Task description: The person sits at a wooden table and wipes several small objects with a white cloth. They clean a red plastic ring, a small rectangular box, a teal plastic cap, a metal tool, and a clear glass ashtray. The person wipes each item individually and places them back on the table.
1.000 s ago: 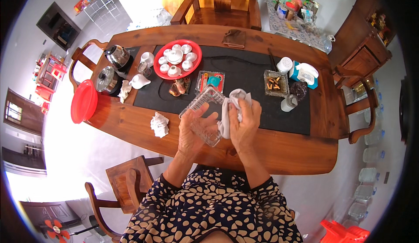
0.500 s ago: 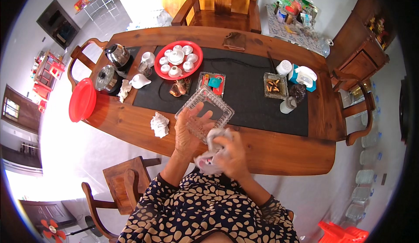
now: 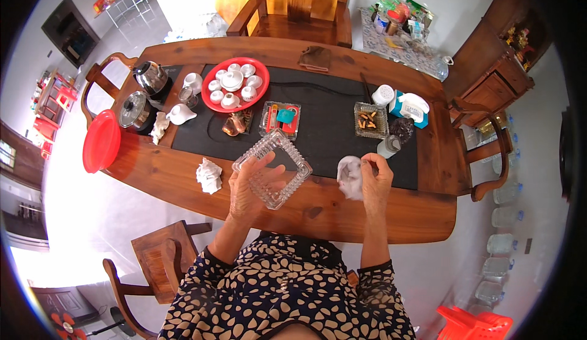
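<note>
Over the table's near edge, my left hand [image 3: 244, 188] grips a clear square glass ashtray [image 3: 284, 194] with ribbed walls. The ashtray is tilted, and some of my fingers show through the glass. Off to its right, my right hand [image 3: 377, 181] is closed on a crumpled whitish cloth [image 3: 350, 181], pinched at its upper right; the cloth hangs apart from the ashtray. A similar glass ashtray [image 3: 371, 131] with cigarette butts stands farther right. Beyond the held one, another square glass dish [image 3: 266, 120] contains a lighter and small red and teal items.
On the wooden table [image 3: 397, 218] are a red tray [image 3: 263, 71] of white teacups, a kettle [image 3: 150, 77], a lidded pot [image 3: 136, 111], a red basin [image 3: 101, 141], a crumpled tissue [image 3: 209, 176] and a tissue pack [image 3: 411, 108]. Wooden chairs [image 3: 162, 257] surround it.
My right hand has moved right with the cloth, away from the ashtray. The ashtray in my left hand has tilted more. The whole view has shifted slightly.
</note>
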`<state>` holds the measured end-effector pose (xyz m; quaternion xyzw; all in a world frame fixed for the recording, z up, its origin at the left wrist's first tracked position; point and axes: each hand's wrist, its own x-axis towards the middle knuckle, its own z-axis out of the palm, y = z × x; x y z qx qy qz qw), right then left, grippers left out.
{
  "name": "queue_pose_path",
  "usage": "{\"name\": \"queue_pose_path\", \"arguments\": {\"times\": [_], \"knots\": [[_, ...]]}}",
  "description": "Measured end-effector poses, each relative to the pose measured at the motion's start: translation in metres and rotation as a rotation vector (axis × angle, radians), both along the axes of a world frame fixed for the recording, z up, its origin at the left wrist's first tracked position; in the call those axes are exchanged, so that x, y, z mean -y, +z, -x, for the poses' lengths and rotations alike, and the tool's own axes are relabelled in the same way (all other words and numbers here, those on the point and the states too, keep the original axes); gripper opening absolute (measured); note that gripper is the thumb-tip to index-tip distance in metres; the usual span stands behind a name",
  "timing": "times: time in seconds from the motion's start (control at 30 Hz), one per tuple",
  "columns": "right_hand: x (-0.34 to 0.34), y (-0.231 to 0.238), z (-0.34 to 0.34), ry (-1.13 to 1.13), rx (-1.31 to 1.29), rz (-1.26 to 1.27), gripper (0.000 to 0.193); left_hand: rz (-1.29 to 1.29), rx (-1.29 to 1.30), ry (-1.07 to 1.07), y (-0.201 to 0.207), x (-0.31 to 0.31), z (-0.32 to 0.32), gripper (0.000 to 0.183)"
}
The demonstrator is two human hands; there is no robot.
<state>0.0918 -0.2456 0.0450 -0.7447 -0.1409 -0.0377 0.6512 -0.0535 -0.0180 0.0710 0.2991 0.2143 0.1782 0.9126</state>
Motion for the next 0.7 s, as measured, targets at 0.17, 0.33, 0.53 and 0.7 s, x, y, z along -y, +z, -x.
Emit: {"name": "queue_pose_path", "arguments": {"times": [0.17, 0.33, 0.53, 0.7], "knots": [[0.012, 0.021, -0.009, 0.125, -0.185, -0.055, 0.006, 0.08, -0.003, -0.007, -0.008, 0.004, -0.006, 0.041], [0.061, -0.052, -0.022, -0.206, -0.024, 0.425, 0.011, 0.175, -0.015, -0.046, -0.026, 0.001, -0.007, 0.039], [0.078, -0.11, 0.007, -0.507, -0.236, 0.869, 0.029, 0.135, -0.051, 0.005, -0.021, 0.012, -0.013, 0.039], [0.087, -0.141, -0.001, -0.34, -0.249, 0.812, 0.027, 0.219, -0.082, -0.081, -0.035, 0.018, -0.017, 0.037]]}}
